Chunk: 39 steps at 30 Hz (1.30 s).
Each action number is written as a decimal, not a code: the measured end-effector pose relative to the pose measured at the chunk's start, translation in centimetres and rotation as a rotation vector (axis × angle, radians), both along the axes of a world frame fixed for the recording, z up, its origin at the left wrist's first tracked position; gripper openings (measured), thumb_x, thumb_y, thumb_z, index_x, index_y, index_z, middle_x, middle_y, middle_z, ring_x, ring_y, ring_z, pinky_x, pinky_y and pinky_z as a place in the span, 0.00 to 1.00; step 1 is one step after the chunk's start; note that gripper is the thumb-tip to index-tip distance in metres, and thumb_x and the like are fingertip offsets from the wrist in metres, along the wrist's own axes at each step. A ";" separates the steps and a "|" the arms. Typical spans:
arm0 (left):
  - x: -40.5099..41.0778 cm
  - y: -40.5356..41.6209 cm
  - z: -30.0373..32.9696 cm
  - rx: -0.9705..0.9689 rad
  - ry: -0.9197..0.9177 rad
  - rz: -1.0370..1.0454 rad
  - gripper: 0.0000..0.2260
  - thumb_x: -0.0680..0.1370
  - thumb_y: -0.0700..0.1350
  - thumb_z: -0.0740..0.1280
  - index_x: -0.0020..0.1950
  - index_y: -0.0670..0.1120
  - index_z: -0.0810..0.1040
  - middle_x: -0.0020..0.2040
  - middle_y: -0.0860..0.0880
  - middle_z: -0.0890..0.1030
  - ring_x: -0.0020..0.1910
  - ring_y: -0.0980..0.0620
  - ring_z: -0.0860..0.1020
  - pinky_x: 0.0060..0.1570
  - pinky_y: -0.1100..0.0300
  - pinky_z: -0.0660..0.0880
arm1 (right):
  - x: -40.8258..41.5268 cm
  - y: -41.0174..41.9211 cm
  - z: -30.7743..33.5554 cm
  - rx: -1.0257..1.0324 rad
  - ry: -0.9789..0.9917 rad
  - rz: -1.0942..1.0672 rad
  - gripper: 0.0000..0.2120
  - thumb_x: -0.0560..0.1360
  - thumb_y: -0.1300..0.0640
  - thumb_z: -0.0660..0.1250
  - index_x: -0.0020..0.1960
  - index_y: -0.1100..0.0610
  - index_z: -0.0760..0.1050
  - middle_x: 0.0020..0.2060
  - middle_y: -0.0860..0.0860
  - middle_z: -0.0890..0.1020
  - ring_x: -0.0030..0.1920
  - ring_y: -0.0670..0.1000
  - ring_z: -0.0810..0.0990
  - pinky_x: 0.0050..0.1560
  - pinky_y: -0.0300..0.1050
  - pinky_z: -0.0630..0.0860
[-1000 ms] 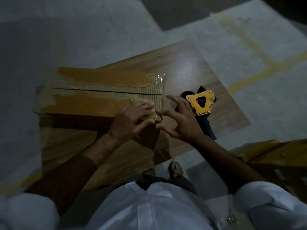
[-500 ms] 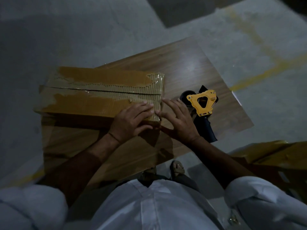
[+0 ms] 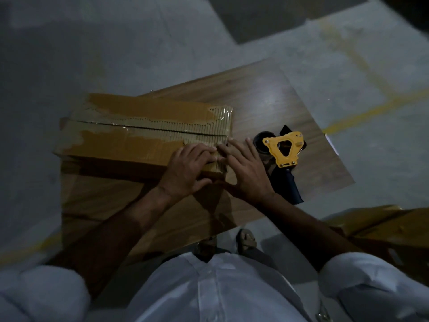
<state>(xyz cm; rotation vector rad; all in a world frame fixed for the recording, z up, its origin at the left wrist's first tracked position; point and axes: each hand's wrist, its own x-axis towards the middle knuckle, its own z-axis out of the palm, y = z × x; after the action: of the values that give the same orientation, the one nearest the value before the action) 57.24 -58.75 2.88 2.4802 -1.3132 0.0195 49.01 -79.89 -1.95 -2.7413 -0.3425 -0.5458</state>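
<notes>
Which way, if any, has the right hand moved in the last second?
Yes. The right hand moved left, away from the tape dispenser; its fingers now rest on the box.

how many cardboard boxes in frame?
2. One cardboard box lies on the wooden table, with the left hand and right hand pressing on one end. A second box sits at the lower right edge, partly cut off; others may be hidden.
</notes>
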 end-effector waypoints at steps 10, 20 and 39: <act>0.9 0.3 1.8 0.156 -0.023 -0.102 0.31 0.70 0.52 0.81 0.70 0.45 0.75 0.71 0.45 0.73 0.70 0.43 0.71 0.70 0.44 0.68 | -0.3 -0.1 -0.2 -0.049 0.060 0.052 0.35 0.73 0.44 0.75 0.73 0.59 0.68 0.79 0.55 0.66 0.82 0.52 0.58 0.82 0.60 0.39; 2.8 6.7 3.5 0.111 0.010 -0.279 0.21 0.77 0.52 0.74 0.67 0.50 0.74 0.72 0.49 0.70 0.72 0.50 0.69 0.71 0.50 0.69 | -2.0 7.7 2.2 0.136 -0.034 -0.085 0.27 0.76 0.35 0.72 0.60 0.58 0.81 0.64 0.53 0.81 0.70 0.54 0.76 0.81 0.64 0.50; -5.8 5.8 -3.4 -0.263 0.104 0.322 0.37 0.65 0.59 0.78 0.71 0.51 0.69 0.75 0.42 0.62 0.77 0.41 0.58 0.75 0.38 0.61 | -2.3 7.7 2.4 -0.006 -0.120 -0.037 0.17 0.71 0.62 0.79 0.59 0.59 0.84 0.61 0.56 0.83 0.61 0.59 0.82 0.78 0.64 0.61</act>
<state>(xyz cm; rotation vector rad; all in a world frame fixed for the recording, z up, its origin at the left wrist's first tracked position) 51.45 -52.99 -0.49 2.3997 -0.8024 0.1282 46.68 -72.17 0.43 -2.7326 -0.3227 -0.7219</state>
